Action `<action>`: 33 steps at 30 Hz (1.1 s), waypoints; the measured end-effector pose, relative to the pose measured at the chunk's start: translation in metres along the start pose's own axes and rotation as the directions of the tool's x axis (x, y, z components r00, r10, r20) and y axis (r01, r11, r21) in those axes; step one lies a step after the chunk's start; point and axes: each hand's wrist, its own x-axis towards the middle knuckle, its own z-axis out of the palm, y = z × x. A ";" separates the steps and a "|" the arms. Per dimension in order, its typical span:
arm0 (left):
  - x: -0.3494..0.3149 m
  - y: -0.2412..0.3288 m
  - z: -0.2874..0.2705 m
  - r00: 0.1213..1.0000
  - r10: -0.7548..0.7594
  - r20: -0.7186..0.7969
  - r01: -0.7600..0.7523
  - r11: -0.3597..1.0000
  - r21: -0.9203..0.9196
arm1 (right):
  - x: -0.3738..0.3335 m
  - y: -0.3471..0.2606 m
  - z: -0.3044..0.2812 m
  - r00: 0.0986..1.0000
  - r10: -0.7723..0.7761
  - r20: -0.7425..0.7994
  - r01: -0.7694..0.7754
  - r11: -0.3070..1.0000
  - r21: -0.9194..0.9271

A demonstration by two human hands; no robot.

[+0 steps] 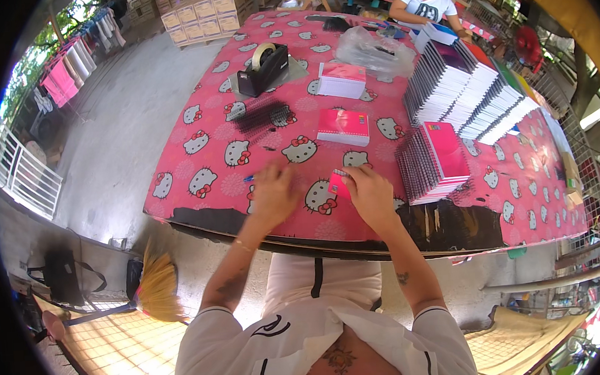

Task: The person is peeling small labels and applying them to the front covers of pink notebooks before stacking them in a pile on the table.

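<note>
My left hand (274,194) is over the table near its front edge, its fingers smeared by motion. A thin blue thing (249,179), perhaps a pen, shows beside its fingertips; whether I hold it is unclear. With fingers closed, my right hand (370,191) grips a small bright pink piece (340,185) that my fingers partly cover. Just beyond the hands lies a pink spiral notebook (343,126), with a stack of pink-topped white pages (341,80) behind it. Several loose black binding coils (261,118) lie to the left of the notebook.
A black tape dispenser (263,69) stands at the far left of the pink-patterned table (205,155). To the right rise a pink notebook stack (434,162) and taller notebook stacks (469,84). A clear plastic bag (374,52) lies behind. Another person (426,4) sits at the far side.
</note>
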 end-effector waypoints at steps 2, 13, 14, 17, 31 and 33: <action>-0.011 -0.030 -0.017 0.996 0.085 0.040 -0.092 0.970 0.227 | 0.003 -0.007 0.001 1.000 0.010 0.001 -0.010 1.000 0.029; -0.013 0.027 -0.015 0.676 -0.201 0.709 0.680 -0.199 -0.706 | 0.004 -0.006 0.010 0.998 0.051 -0.039 -0.051 0.999 0.003; -0.011 0.034 -0.015 0.693 -0.111 0.712 0.664 -0.286 -0.691 | 0.006 -0.010 0.008 0.997 0.064 -0.036 -0.063 0.998 0.015; -0.003 0.038 -0.010 0.649 -0.084 0.756 0.686 -0.367 -0.629 | 0.006 -0.015 0.005 0.996 0.072 -0.050 -0.070 0.997 0.026; -0.005 0.009 -0.012 0.998 0.048 0.046 -0.036 0.974 -0.225 | 0.002 -0.006 0.011 0.998 0.039 -0.057 -0.038 0.999 0.018; -0.003 -0.002 -0.013 0.996 0.082 0.034 -0.082 0.997 -0.002 | 0.002 -0.007 0.010 0.997 0.053 -0.054 -0.052 0.998 0.024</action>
